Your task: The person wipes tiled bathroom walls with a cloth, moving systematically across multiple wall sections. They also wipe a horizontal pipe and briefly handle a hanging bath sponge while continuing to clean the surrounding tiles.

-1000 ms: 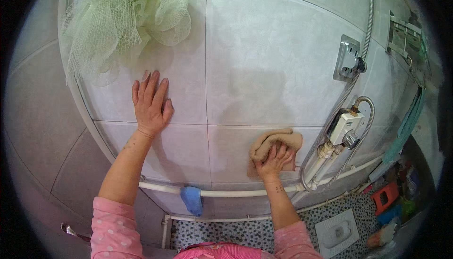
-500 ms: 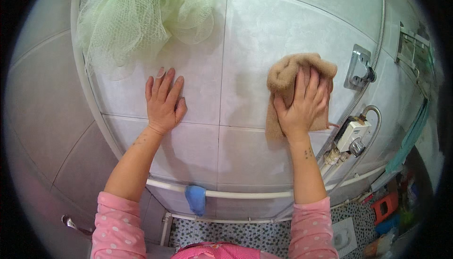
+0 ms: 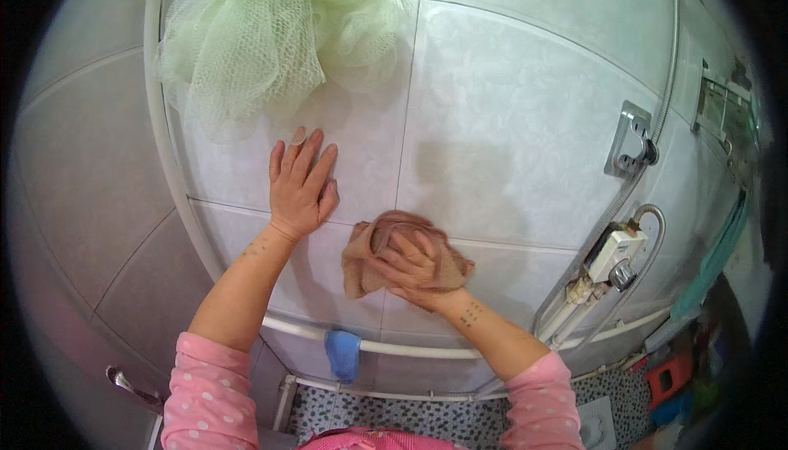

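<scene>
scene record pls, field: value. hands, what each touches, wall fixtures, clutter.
left hand: flat on white tiled wall, fingers spread, holds nothing
right hand: pressing brown cloth against the wall
above left hand: pale green mesh sponge, hanging
rail: white pipe below the hands, blue cloth draped over it
right side: metal hose bracket, shower hose, mixer valve
sleeves: pink, white dots

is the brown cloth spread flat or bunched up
Bunched up: the brown cloth sits crumpled under the right hand, pressed on the white tiled wall.

No packages, labels, signs, screens.
</scene>
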`<action>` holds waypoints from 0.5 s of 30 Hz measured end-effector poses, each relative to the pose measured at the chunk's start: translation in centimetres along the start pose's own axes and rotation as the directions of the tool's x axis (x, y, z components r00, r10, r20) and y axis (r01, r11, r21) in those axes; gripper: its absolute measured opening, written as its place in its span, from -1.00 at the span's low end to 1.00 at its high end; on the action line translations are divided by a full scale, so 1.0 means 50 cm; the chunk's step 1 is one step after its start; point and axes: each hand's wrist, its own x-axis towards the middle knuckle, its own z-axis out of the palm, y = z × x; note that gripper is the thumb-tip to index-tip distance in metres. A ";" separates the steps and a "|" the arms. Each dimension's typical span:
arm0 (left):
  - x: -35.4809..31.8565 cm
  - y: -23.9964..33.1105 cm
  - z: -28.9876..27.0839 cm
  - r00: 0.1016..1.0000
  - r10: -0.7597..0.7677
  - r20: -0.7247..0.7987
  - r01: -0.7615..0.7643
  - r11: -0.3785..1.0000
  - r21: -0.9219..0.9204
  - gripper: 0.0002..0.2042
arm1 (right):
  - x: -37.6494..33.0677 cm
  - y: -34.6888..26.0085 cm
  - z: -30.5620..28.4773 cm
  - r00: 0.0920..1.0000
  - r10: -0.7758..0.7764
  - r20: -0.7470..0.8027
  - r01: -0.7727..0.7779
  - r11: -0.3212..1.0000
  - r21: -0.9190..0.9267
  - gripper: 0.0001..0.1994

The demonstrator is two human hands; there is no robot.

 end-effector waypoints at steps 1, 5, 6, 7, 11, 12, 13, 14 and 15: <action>-0.002 -0.002 -0.005 1.000 0.000 0.002 0.000 1.000 0.012 -0.52 | 0.005 0.014 -0.022 0.998 0.066 0.011 -0.066 0.998 0.002 -0.28; -0.004 -0.001 0.000 1.000 0.005 0.003 -0.005 1.000 0.005 -0.52 | 0.026 0.115 -0.142 0.919 0.384 -0.090 -0.393 0.910 -0.128 -0.20; -0.001 -0.003 -0.004 1.000 0.005 0.002 -0.005 1.000 0.005 -0.52 | 0.030 0.149 -0.169 0.883 0.433 -0.183 -0.464 0.865 -0.191 -0.23; -0.004 -0.007 -0.008 1.000 0.004 0.006 -0.004 1.000 0.013 -0.52 | 0.036 0.184 -0.184 0.838 0.468 -0.279 -0.533 0.813 -0.236 -0.26; -0.001 0.000 -0.006 1.000 0.009 -0.004 -0.009 1.000 -0.009 -0.52 | 0.067 0.284 -0.231 0.660 0.453 -0.600 -0.716 0.621 -0.319 -0.25; -0.003 -0.002 -0.002 1.000 0.015 -0.004 -0.015 1.000 -0.020 -0.52 | 0.085 0.282 -0.222 0.636 0.455 -0.623 -0.742 0.583 -0.331 -0.25; -0.001 -0.002 -0.006 1.000 0.020 -0.002 -0.020 0.999 -0.030 -0.51 | 0.113 0.268 -0.216 0.630 0.485 -0.607 -0.754 0.569 -0.328 -0.25; 0.000 0.001 -0.008 1.000 0.010 0.003 -0.010 0.999 -0.051 -0.49 | 0.142 0.244 -0.203 0.623 0.519 -0.585 -0.767 0.550 -0.330 -0.25; -0.002 0.004 -0.009 1.000 -0.031 0.003 0.031 0.996 -0.089 -0.50 | 0.171 0.215 -0.190 0.616 0.551 -0.563 -0.779 0.531 -0.332 -0.25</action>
